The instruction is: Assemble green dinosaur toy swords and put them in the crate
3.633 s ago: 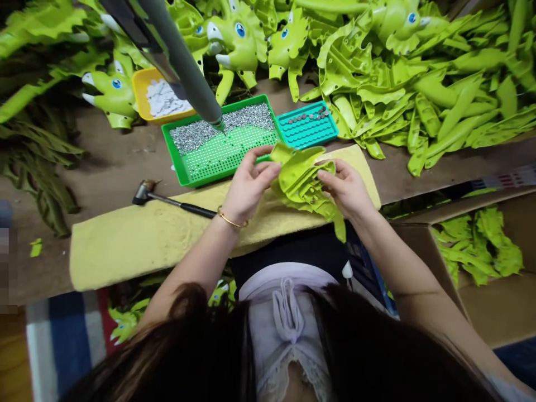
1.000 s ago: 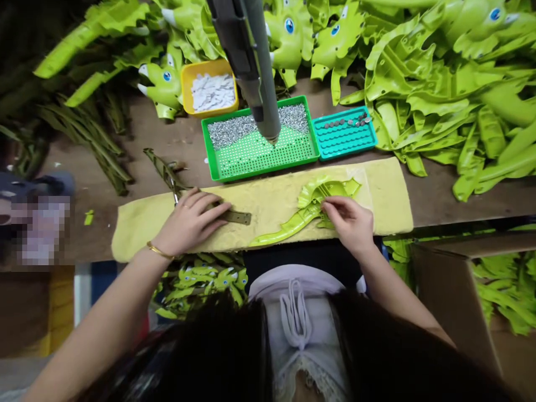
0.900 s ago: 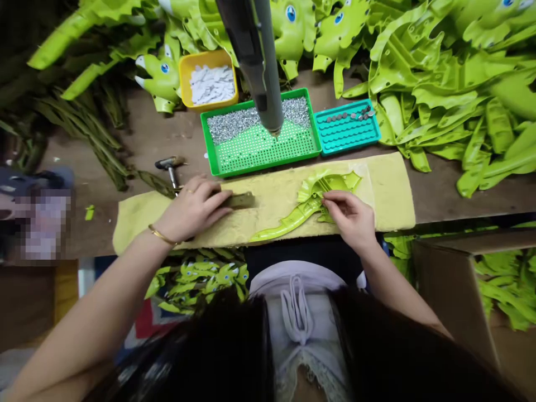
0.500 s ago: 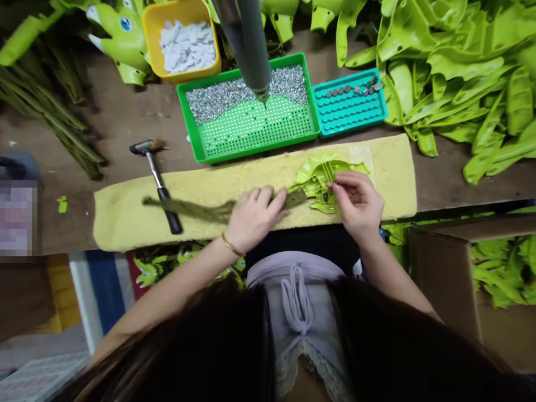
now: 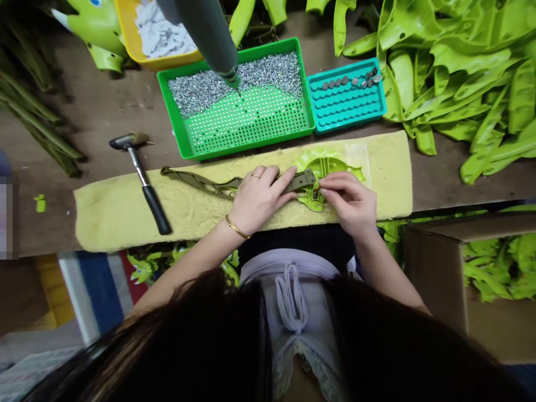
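My left hand [image 5: 260, 202] is closed around a long, curved olive-brown plastic piece [image 5: 196, 181]. The squared end of that piece lies over a bright green plastic shell half [image 5: 330, 164], whose hollow inner side faces up with ribs and posts. Close to the squared end, my right hand [image 5: 354, 205] has thumb and forefinger pinched together over the shell. Whatever sits between those fingertips is too small to make out. A small dark and metallic part [image 5: 315, 194] shows inside the shell below them. Both hands work above a yellow padded cloth [image 5: 389, 173].
A hammer [image 5: 144, 184] lies across the cloth's left part. Behind stand a green tray [image 5: 247, 146] of screws and a teal tray [image 5: 347, 109] with round metal pieces. A powered screwdriver [image 5: 213, 42] hangs overhead. Green shells [image 5: 452, 72] pile up at right; a cardboard box [image 5: 435, 268] stands below.
My left hand has turned the olive-brown piece, raising its squared end onto the shell; its long tail now points up and left. My right hand keeps its pinch. The camera view has shifted slightly.
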### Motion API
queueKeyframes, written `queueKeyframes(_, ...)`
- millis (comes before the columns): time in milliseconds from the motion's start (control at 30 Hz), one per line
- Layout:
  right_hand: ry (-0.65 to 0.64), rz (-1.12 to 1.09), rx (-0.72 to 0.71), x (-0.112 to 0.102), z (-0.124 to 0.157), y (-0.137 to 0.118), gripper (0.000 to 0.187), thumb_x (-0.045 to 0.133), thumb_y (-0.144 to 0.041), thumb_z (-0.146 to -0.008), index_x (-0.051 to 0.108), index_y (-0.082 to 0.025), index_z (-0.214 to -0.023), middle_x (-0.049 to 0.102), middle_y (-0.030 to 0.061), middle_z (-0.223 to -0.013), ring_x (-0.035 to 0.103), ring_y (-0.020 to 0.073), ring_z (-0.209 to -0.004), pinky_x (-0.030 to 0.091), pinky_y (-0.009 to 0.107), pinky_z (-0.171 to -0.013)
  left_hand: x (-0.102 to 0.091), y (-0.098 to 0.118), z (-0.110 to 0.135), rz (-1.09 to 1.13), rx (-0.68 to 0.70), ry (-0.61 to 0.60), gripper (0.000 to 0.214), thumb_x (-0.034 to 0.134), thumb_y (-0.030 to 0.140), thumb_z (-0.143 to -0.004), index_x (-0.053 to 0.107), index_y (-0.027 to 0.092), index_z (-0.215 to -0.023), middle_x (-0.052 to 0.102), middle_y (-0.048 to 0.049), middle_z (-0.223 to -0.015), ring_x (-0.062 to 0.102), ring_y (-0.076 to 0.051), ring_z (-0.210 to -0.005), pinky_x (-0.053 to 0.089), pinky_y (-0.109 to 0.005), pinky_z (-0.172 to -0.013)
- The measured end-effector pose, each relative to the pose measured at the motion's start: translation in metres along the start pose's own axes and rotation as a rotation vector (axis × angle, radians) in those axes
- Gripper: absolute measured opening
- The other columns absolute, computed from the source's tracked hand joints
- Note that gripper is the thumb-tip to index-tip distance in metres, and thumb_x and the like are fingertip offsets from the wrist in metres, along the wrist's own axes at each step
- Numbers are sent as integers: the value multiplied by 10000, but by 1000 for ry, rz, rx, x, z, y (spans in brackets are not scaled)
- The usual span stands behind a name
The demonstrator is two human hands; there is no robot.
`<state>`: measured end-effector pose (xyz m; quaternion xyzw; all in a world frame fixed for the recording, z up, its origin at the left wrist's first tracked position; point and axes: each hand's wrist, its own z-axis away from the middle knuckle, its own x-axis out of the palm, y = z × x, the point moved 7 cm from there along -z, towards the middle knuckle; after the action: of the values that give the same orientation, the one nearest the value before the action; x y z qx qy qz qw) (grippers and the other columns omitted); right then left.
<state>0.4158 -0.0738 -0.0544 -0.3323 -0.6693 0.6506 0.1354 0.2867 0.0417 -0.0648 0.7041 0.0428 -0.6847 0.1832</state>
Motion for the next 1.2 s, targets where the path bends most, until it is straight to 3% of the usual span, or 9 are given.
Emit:
queueKeyframes(200,-48,24,0,1,-1,-2,83,688,-220,-815,737,-252,-873,724,7,-910,669,149,-921,562,351,-865,-4,-3,2,-44,21,10,596,360,577,-952,512,206,-1392,612,-145,-1088,544,-280,-972,454,-389,-821)
queueKeyframes(400,27,103,-73,0,4,-3,93,656,-213,-842,698,-245,-918,734,9,-905,683,143,-890,566,328,-841,-4,3,-1,-20,-12,-12,545,322,522,-980,480,255,-1427,606,-143,-1141,538,-293,-1010,429,-410,-805)
queueKeyframes(700,98,42,-117,4,11,3,78,567,-225,-897,633,-236,-936,696,50,-931,671,170,-926,573,365,-832,-5,6,2,19,-119,-38,525,373,494,-967,470,280,-1437,578,-144,-1036,515,-297,-957,444,-432,-807)
queueKeyframes(800,-11,89,-173,3,7,-8,125,586,-220,-891,664,-251,-984,716,43,-962,678,177,-955,571,378,-861,-8,8,1,2,-120,-59,529,385,479,-965,459,273,-1447,574,-156,-1036,515,-306,-960,456,-443,-818)
queueKeyframes(933,-177,316,-277,-1,-16,-23,198,613,-305,-889,703,-272,-1062,709,51,-1170,642,219,-1119,510,452,-985,-14,11,1,-58,-100,-101,527,362,448,-977,435,259,-1464,573,-168,-1055,524,-319,-979,465,-447,-823)
queueKeyframes(1100,-372,598,-307,10,-43,-6,193,626,-405,-876,736,-308,-1002,688,14,-1238,584,247,-1175,346,560,-1111,-15,8,-1,-78,-54,-126,523,351,400,-984,424,222,-1470,572,-185,-1082,522,-320,-992,465,-464,-844)
queueKeyframes(1200,-404,679,-286,15,-45,1,215,601,-429,-888,721,-322,-1030,676,5,-1258,560,245,-1194,244,599,-1155,-8,0,-6,-40,15,-107,527,381,430,-977,417,261,-1474,564,-174,-1126,519,-314,-1008,467,-460,-860)
